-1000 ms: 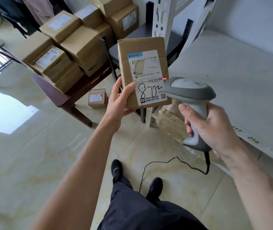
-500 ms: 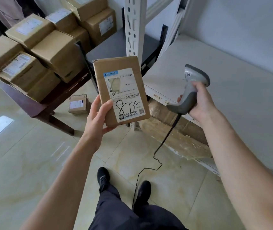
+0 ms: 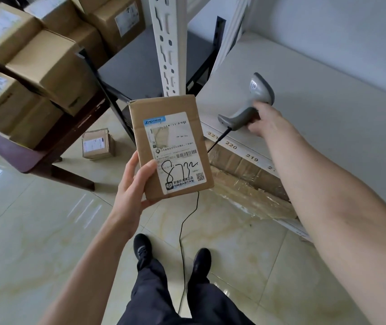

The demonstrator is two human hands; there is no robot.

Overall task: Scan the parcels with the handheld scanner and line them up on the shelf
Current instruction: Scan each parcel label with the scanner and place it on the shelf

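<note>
Meanwhile, left hand (image 3: 131, 191) holding parcel (image 3: 170, 146) (labelled)

- we saw soft, even daylight, bright throughout.
- a window's pale glare lay on the glossy floor (image 3: 23, 221) at our left.
- shadows were faint.
- wide-angle bending curved the shelf post (image 3: 167, 45).
- stacked boxes (image 3: 46, 64) looked slightly smeared.

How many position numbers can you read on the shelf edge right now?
3: 221, 220 and 219, running left to right along the shelf edge. A fourth is cut off by the right arm.
</note>
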